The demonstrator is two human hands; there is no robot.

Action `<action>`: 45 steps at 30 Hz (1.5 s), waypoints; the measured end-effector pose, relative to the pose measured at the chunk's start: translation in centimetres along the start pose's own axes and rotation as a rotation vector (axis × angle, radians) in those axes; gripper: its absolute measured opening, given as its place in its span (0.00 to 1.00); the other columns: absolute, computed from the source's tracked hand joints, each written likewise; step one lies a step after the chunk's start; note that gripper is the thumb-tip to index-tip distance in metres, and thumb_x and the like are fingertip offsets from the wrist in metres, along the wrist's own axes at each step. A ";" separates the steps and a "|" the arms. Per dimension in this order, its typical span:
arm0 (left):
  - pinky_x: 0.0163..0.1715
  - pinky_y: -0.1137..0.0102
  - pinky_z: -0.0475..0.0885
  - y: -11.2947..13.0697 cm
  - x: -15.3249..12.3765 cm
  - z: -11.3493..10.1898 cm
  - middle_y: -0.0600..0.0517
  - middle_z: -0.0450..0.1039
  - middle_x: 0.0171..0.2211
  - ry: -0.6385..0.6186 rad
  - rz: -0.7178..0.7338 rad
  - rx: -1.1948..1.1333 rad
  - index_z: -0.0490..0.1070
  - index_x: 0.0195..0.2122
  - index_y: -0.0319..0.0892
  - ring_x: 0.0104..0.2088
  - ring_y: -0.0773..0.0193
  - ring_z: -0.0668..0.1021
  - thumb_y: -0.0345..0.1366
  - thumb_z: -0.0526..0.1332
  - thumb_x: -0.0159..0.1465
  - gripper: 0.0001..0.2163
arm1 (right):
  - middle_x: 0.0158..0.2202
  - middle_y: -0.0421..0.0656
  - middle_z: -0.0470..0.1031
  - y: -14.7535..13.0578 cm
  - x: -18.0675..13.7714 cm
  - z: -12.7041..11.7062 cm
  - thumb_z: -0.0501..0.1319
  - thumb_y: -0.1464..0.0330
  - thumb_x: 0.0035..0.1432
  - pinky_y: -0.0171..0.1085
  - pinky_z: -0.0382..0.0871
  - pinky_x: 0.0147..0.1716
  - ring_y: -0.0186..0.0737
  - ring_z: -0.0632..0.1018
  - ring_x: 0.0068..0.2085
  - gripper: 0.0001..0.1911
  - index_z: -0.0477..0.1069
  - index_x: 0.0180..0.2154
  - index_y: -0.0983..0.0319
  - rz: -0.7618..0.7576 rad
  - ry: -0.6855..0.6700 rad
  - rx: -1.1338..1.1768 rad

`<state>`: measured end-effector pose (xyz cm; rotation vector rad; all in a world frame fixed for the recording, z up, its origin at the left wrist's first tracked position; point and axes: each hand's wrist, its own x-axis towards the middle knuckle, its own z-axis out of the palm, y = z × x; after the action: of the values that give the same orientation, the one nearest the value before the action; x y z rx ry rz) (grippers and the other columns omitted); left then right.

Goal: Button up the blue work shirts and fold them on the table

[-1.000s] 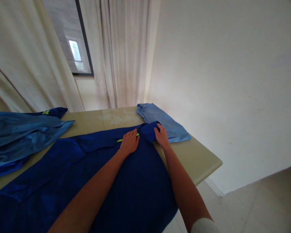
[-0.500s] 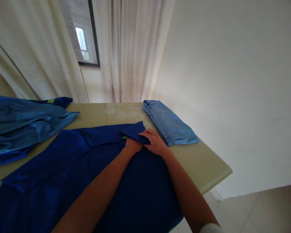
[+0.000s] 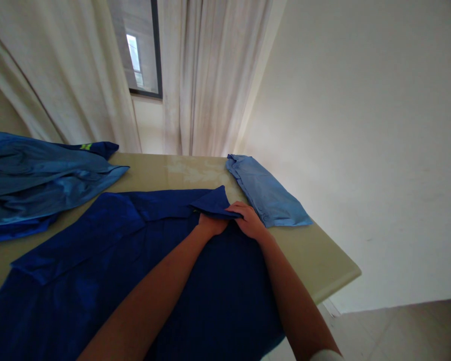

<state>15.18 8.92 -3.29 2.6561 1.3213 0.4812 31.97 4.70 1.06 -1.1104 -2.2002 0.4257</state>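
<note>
A dark blue garment (image 3: pixel 97 235), apparently a work jacket or shirt, lies spread over the near part of the table and hangs past its front edge. One end of it, maybe a sleeve, is folded into a flap (image 3: pixel 212 201) near the table's right side. My right hand (image 3: pixel 248 219) is closed on the flap's right edge, fingers on top and thumb hidden. My left hand (image 3: pixel 213 225) reaches under the same flap, close beside the right one. Cloth covers the left fingers, so their grip does not show.
A folded light blue garment (image 3: pixel 270 193) lies at the table's back right. Blue-grey clothes (image 3: pixel 41 175) are heaped at the left, with a yellow-green patch. The pale table's (image 3: pixel 330 260) right corner juts out near the white wall (image 3: pixel 368 150). Curtains (image 3: pixel 218 75) hang behind.
The right hand has drawn the flap's edge slightly right, and the yellow-green bit beneath it is now mostly covered. The left hand has shifted a little right. The view has turned slightly.
</note>
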 end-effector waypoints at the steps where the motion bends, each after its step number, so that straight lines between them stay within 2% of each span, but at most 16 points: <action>1: 0.71 0.51 0.57 0.0 0.1 0.1 0.41 0.70 0.67 -0.020 -0.004 -0.013 0.67 0.68 0.41 0.69 0.47 0.68 0.39 0.49 0.74 0.24 | 0.46 0.45 0.80 -0.1 0.0 -0.1 0.55 0.84 0.55 0.46 0.72 0.55 0.45 0.79 0.50 0.28 0.81 0.50 0.57 -0.005 0.012 0.023; 4: 0.71 0.52 0.56 0.0 0.4 0.3 0.42 0.70 0.67 -0.063 -0.003 -0.017 0.66 0.68 0.41 0.69 0.49 0.67 0.39 0.48 0.74 0.24 | 0.45 0.45 0.81 -0.3 0.0 -0.2 0.56 0.83 0.56 0.46 0.72 0.54 0.45 0.79 0.49 0.26 0.82 0.48 0.57 -0.011 0.018 0.041; 7: 0.71 0.52 0.55 0.3 0.4 0.0 0.42 0.70 0.67 -0.084 0.014 0.042 0.66 0.68 0.39 0.69 0.49 0.67 0.36 0.49 0.73 0.24 | 0.49 0.47 0.80 -0.5 0.0 0.0 0.58 0.82 0.56 0.48 0.70 0.58 0.46 0.78 0.53 0.25 0.81 0.49 0.58 -0.016 0.006 0.020; 11: 0.70 0.49 0.57 1.3 0.0 -1.0 0.40 0.71 0.65 -0.156 0.022 0.080 0.72 0.63 0.39 0.68 0.45 0.69 0.33 0.54 0.69 0.22 | 0.51 0.48 0.80 -1.2 0.1 -0.1 0.62 0.75 0.60 0.48 0.69 0.60 0.47 0.78 0.55 0.18 0.80 0.51 0.60 -0.021 -0.032 0.032; 14: 0.66 0.49 0.64 3.0 -1.0 -2.4 0.38 0.76 0.60 -0.297 0.070 0.091 0.78 0.57 0.41 0.63 0.43 0.75 0.31 0.57 0.67 0.19 | 0.47 0.46 0.82 -1.7 0.0 -0.6 0.57 0.72 0.66 0.45 0.72 0.56 0.44 0.80 0.50 0.15 0.80 0.48 0.60 0.011 -0.071 0.057; 18: 0.51 0.56 0.77 6.5 -2.3 -5.7 0.37 0.82 0.51 -0.437 0.176 0.053 0.81 0.52 0.41 0.50 0.45 0.83 0.37 0.61 0.66 0.16 | 0.45 0.46 0.83 -1.0 -0.2 -1.2 0.55 0.71 0.68 0.44 0.73 0.53 0.44 0.81 0.47 0.15 0.80 0.45 0.61 0.043 -0.082 0.074; 21: 0.47 0.58 0.77 7.8 -2.0 -8.6 0.38 0.84 0.44 -0.392 0.320 -0.022 0.83 0.46 0.40 0.45 0.48 0.84 0.38 0.57 0.69 0.15 | 0.40 0.46 0.83 0.1 -0.6 -1.1 0.57 0.72 0.65 0.40 0.73 0.47 0.43 0.80 0.43 0.12 0.80 0.39 0.64 0.079 -0.136 0.081; 22: 0.46 0.58 0.77 7.6 -1.6 -9.3 0.38 0.84 0.44 -0.336 0.301 -0.036 0.83 0.44 0.40 0.44 0.48 0.84 0.39 0.55 0.70 0.16 | 0.38 0.45 0.82 0.4 -0.6 -1.0 0.57 0.73 0.64 0.39 0.73 0.44 0.43 0.80 0.41 0.11 0.80 0.36 0.65 0.100 -0.143 0.066; 24: 0.45 0.58 0.77 6.0 -0.7 -9.9 0.39 0.83 0.43 -0.188 0.149 -0.039 0.83 0.43 0.40 0.44 0.48 0.84 0.41 0.52 0.72 0.19 | 0.33 0.44 0.81 0.5 -0.5 -0.7 0.57 0.72 0.65 0.37 0.72 0.39 0.41 0.78 0.36 0.12 0.78 0.32 0.64 0.142 -0.115 0.007; 26: 0.49 0.56 0.76 3.5 0.2 -9.3 0.39 0.83 0.45 -0.038 -0.003 -0.004 0.81 0.46 0.40 0.47 0.48 0.83 0.41 0.48 0.74 0.21 | 0.32 0.42 0.79 0.1 -0.2 -0.4 0.56 0.70 0.68 0.37 0.72 0.39 0.40 0.77 0.34 0.14 0.77 0.32 0.63 0.159 -0.055 -0.065; 28: 0.58 0.53 0.71 0.8 0.6 -7.6 0.39 0.79 0.55 0.060 -0.046 0.055 0.77 0.54 0.39 0.56 0.48 0.79 0.39 0.46 0.76 0.21 | 0.36 0.43 0.80 -0.8 0.2 0.0 0.55 0.69 0.71 0.39 0.73 0.44 0.41 0.79 0.38 0.13 0.78 0.38 0.62 0.145 0.009 -0.132; 31: 0.69 0.49 0.58 -2.2 0.1 -4.2 0.40 0.62 0.71 0.029 -0.082 0.119 0.66 0.68 0.41 0.71 0.48 0.65 0.44 0.48 0.76 0.24 | 0.50 0.49 0.80 -2.2 0.7 1.2 0.56 0.66 0.72 0.44 0.70 0.57 0.46 0.78 0.52 0.14 0.77 0.51 0.60 0.133 0.115 -0.227; 33: 0.71 0.49 0.55 -3.3 -0.4 -2.4 0.41 0.55 0.74 -0.009 -0.107 0.129 0.61 0.71 0.41 0.74 0.48 0.60 0.45 0.49 0.75 0.27 | 0.59 0.53 0.76 -2.7 0.9 2.4 0.55 0.64 0.72 0.49 0.66 0.64 0.51 0.74 0.60 0.19 0.73 0.60 0.61 0.155 0.174 -0.302; 35: 0.71 0.50 0.54 -3.8 -0.7 -1.4 0.42 0.55 0.74 0.022 -0.094 0.124 0.60 0.72 0.41 0.74 0.50 0.59 0.43 0.47 0.75 0.26 | 0.66 0.56 0.69 -2.5 0.9 3.9 0.54 0.63 0.72 0.54 0.62 0.67 0.55 0.69 0.66 0.25 0.66 0.66 0.64 0.196 0.178 -0.369; 40: 0.69 0.58 0.62 -4.1 -0.6 -1.5 0.39 0.63 0.70 0.126 -0.147 0.083 0.64 0.70 0.35 0.70 0.54 0.68 0.31 0.46 0.73 0.25 | 0.73 0.61 0.57 -0.4 0.4 6.8 0.53 0.63 0.71 0.59 0.54 0.71 0.59 0.61 0.73 0.32 0.58 0.71 0.69 0.346 -0.029 -0.420; 45: 0.72 0.53 0.56 -3.9 -3.1 -2.6 0.37 0.53 0.74 -0.022 -0.076 0.146 0.58 0.73 0.36 0.74 0.51 0.58 0.42 0.48 0.75 0.28 | 0.73 0.60 0.55 0.2 0.1 7.2 0.53 0.63 0.72 0.60 0.50 0.72 0.58 0.59 0.74 0.32 0.58 0.71 0.69 0.359 -0.043 -0.421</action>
<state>9.61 8.72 -2.52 2.7045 1.4988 0.3573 27.27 4.90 -4.37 -1.7486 -2.1854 0.1328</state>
